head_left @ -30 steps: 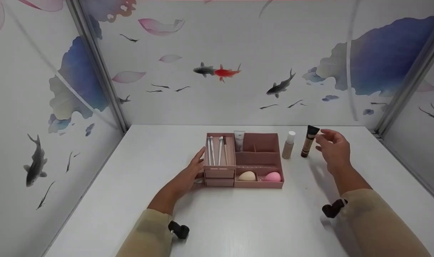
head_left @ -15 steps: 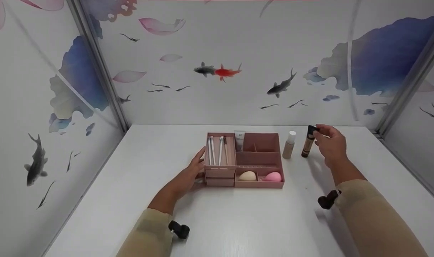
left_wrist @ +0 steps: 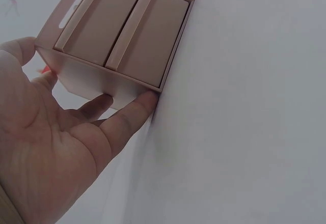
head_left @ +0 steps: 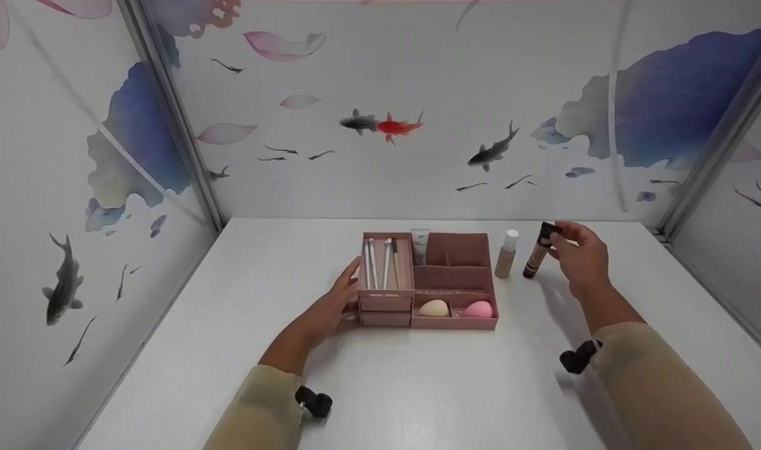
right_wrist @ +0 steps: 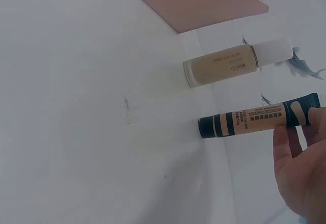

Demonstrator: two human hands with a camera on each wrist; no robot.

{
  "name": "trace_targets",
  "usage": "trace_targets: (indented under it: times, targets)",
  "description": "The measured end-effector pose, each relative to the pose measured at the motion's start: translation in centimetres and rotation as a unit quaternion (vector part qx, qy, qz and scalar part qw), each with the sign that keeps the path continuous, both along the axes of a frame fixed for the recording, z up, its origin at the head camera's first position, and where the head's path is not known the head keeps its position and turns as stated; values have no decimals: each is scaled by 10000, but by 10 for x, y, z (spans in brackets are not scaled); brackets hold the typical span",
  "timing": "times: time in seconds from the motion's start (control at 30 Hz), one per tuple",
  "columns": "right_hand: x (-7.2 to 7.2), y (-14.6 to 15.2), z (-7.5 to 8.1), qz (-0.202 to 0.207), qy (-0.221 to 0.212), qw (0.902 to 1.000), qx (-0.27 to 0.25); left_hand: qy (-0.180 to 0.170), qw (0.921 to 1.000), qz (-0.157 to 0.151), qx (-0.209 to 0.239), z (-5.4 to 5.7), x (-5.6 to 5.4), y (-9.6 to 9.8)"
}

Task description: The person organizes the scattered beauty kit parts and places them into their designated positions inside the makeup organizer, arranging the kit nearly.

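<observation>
My right hand [head_left: 583,259] pinches the dark crimped top end of a tan-and-black concealer tube [right_wrist: 260,119] between thumb and fingers. The tube leans, its black cap pointing down at the table. My left hand [head_left: 327,309] rests its fingertips against the left side of a pink makeup organizer [left_wrist: 147,40], with the thumb near the upper edge in the left wrist view. A glass foundation bottle [right_wrist: 221,67] with a white cap stands between the organizer and the concealer tube.
Several makeup brushes [head_left: 386,262] lie in the organizer's left top tray. A white tube [head_left: 419,245] stands in a back compartment. A cream sponge [head_left: 434,309] and a pink sponge [head_left: 478,310] sit in the front ones. A patterned back wall [head_left: 380,187] borders the white table [head_left: 418,387].
My right hand came to the concealer tube and took hold of its top. The tube now leans more, its cap end shifted slightly left. The left hand stayed on the organizer.
</observation>
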State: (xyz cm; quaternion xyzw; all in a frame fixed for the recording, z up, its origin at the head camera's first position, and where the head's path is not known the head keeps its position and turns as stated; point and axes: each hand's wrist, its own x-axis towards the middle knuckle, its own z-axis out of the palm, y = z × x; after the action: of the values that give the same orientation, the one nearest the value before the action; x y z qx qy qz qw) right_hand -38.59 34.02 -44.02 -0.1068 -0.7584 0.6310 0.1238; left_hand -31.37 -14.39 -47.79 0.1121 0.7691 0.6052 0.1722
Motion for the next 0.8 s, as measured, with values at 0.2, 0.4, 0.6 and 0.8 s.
trace_targets:
  times: [0.2,0.4,0.6,0.8]
  targets:
    - [7,-5,6,61,59,9997,-219,-80,10000,-10,18,2,-1,0]
    - [17,-13,11,202,101,9997,52,-156,9998,-25,115,4,1,0]
    - [23,-18,13,438,348,9983,141,76,9999,-54,-51,0,-1,-1]
    - [28,-27,23,529,668,9963,71,212,9996,-50,-192,0,-1,-1]
